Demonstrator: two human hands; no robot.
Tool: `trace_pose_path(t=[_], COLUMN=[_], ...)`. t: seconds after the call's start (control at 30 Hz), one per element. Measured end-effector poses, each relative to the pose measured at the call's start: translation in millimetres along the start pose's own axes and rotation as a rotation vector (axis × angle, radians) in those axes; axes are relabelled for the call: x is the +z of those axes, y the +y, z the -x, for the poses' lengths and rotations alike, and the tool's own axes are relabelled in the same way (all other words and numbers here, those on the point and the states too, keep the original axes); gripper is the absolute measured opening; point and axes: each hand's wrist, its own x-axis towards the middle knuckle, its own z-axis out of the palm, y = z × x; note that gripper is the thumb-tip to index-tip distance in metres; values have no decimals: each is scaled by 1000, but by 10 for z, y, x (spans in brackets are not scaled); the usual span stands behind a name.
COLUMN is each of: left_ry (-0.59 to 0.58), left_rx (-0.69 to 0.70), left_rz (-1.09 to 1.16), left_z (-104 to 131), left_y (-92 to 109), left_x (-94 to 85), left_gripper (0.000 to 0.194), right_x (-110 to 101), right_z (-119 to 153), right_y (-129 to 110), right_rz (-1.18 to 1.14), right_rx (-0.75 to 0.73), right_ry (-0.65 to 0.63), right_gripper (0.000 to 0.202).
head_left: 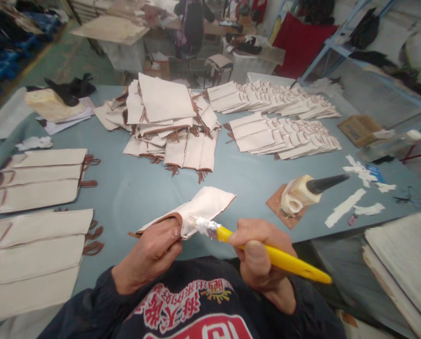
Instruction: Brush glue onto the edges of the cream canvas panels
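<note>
A cream fabric piece with brown edging (206, 202) is bent over at the table's near edge. My left hand (156, 252) is closed on its brown-trimmed end. In my right hand (263, 252) is a yellow-handled brush (291, 264), gripped between thumb and fingers. White paste coats the brush's bristles (206, 227), which touch the cream fabric close to my left fingers. To the right, a cream-coloured container with a dark spout or handle (300, 193) rests on a brown square.
A heap of cream pieces (166, 101) lies ahead, with overlapping rows (284, 136) to its right and flat stacks (41, 181) at left. White strips (344, 207), a cardboard box (360, 130) and a clear bottle (390, 148) are at right. A person (192, 26) is in the background.
</note>
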Motion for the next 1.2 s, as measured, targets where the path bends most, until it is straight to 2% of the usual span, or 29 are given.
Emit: trace_pose_path(t=[0.1,0.17,0.27,0.37,0.43,0.53,0.6,0.67,0.77,0.87,1.03,1.13,1.2], left_ry=[14,32,33,46,58,55,61,76,75,56,26,-10,-90], left_rx=[-52,-59,-64,-47,-35,-32,-21,-13,-21,-19,30,111,119], left_rz=[31,35,31,53,48,5,-26,-55,-76,-109,-159,-215,-197], left_z=[29,42,45,49,60,82,97,113,138,133,12,-41,-9], left_y=[-9,-8,-7,-23,-39,-60,-76,-98,-134,-150,-139,-178,-252], left_x=[37,54,67,67,66,75,89,103,113,95,18,-2,42], left_gripper=[23,23,23,23,23,24,24,23,20,22,24,25,25], right_x=[47,60,66,90,122,197,265,329,366,336,345,320,239], right_z=[-36,-54,-47,-3,28,56,80,130,216,220,174,258,317], right_y=[-17,-41,-70,-78,-66,-19,20,52,75,81,115,175,227], right_rz=[-50,-18,64,46,-44,-211,-283,-337,-394,-409,-463,-472,-476], right_rx=[-245,-242,-161,-159,-24,394,601,727,880,938,873,937,984], right_ry=[-117,-124,-29,-74,-31,241,361,365,306,336,440,364,311], right_gripper=[28,29,30,30,31,36,39,42,43,43,44,44,44])
